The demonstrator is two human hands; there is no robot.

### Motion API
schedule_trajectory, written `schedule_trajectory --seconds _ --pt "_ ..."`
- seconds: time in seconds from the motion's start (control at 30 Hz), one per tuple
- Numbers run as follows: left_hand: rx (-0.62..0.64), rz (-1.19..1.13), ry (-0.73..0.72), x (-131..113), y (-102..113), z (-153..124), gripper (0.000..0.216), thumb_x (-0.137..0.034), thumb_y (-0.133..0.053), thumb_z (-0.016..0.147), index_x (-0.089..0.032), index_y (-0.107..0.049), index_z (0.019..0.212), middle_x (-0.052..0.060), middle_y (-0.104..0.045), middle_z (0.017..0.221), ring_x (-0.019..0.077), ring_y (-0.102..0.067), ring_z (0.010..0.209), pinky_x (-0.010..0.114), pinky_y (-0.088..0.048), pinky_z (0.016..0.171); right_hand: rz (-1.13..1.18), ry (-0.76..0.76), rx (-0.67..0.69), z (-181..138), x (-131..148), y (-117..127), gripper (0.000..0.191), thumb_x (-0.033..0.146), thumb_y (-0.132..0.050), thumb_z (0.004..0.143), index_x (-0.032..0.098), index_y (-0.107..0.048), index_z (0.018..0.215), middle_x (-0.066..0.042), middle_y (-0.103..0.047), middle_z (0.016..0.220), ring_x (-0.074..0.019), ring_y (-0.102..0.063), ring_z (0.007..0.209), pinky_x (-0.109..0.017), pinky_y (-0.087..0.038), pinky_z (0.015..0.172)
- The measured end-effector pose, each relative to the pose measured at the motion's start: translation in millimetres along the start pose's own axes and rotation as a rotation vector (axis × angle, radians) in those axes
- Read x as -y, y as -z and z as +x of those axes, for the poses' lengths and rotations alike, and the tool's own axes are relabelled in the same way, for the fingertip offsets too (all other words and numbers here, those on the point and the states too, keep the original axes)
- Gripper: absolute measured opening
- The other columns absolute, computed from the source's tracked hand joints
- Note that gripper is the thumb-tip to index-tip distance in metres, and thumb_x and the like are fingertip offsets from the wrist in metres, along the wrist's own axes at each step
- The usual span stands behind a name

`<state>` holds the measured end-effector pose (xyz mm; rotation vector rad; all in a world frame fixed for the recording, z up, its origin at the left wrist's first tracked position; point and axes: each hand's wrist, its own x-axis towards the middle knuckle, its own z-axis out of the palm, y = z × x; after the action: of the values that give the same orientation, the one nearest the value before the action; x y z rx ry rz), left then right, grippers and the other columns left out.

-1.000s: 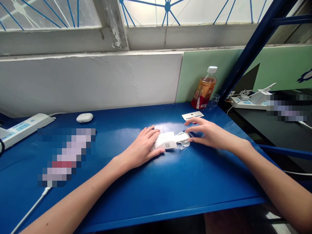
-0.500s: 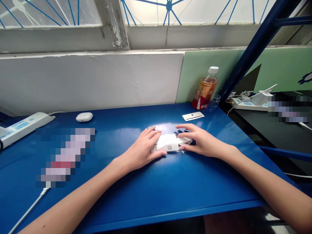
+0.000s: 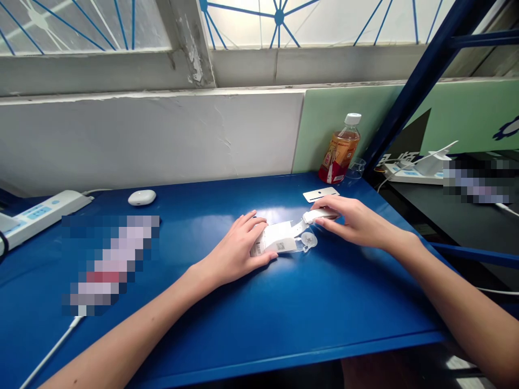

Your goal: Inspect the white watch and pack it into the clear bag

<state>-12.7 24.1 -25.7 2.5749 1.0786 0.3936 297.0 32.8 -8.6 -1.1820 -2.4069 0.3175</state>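
My left hand [image 3: 243, 246] holds a small clear plastic packet [image 3: 300, 246] with a white label flat on the desk, fingers along its far side and thumb along its near side. A square printed code shows on the label. At the packet's right end is a round clear tab. My right hand [image 3: 348, 219] pinches a slim white object [image 3: 318, 215] between thumb and fingers, just right of the packet. From it a short white strip runs down to the packet's end. What kind of object this is I cannot make out.
The blue desk [image 3: 243, 319] carries a white card [image 3: 320, 194], a drink bottle [image 3: 339, 154] and a clear cup [image 3: 357, 168] at the back right. Leftward are a white earbud case [image 3: 141, 197], a power strip [image 3: 48, 213] and a blurred phone [image 3: 117, 254] on a white cable [image 3: 51, 346].
My right hand has moved right and slightly away from me, drawing the slim white object out from the packet's right end. My left hand stays on the packet.
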Motion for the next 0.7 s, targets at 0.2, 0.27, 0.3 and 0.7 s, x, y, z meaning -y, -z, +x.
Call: schedule_trajectory --seconds 0.2,0.27,0.3,0.7 --pt "-0.019 -0.023 0.009 -2.7 1.6 0.0 0.049 -0.047 -0.063 0.089 -0.014 -0.058 0.124 0.018 -0.054 0.139 0.0383 -0.029 0.145 0.056 -0.033 0.114 0.162 -0.086 -0.267 0.7 1.3 -0.7 0.021 0.04 -0.063 0.09 0.022 -0.065 0.1 -0.008 -0.072 0.101 -0.0252 -0.068 0.091 -0.037 -0.053 0.078" --pt "-0.024 -0.021 0.0 -3.0 0.9 -0.3 0.048 -0.046 -0.064 0.087 -0.013 -0.059 0.122 0.019 -0.054 0.139 0.0392 -0.03 0.145 0.057 -0.034 0.114 0.229 -0.146 -0.381 1.2 2.8 0.0 0.023 0.044 -0.072 0.082 0.023 -0.066 0.091 -0.006 -0.073 0.091 -0.0248 -0.068 0.083 -0.036 -0.052 0.074" --pt "-0.027 -0.018 -0.002 -2.9 0.3 -0.7 0.049 -0.046 -0.065 0.087 -0.013 -0.059 0.122 0.019 -0.054 0.139 0.0396 -0.03 0.145 0.057 -0.034 0.114 0.265 -0.171 -0.433 1.5 3.0 0.7 0.025 0.046 -0.074 0.079 0.024 -0.066 0.086 -0.005 -0.072 0.086 -0.0241 -0.067 0.078 -0.036 -0.051 0.071" --pt "-0.034 0.018 -0.006 -0.8 -4.2 -4.6 0.065 -0.051 -0.06 0.089 -0.01 -0.05 0.138 0.021 -0.047 0.147 0.0407 -0.027 0.146 0.058 -0.031 0.115 1.049 -0.416 -0.471 11.1 -6.8 -6.3 0.046 0.065 -0.072 0.074 0.022 -0.057 0.072 0.003 -0.051 0.061 -0.0133 -0.049 0.052 -0.026 -0.041 0.049"
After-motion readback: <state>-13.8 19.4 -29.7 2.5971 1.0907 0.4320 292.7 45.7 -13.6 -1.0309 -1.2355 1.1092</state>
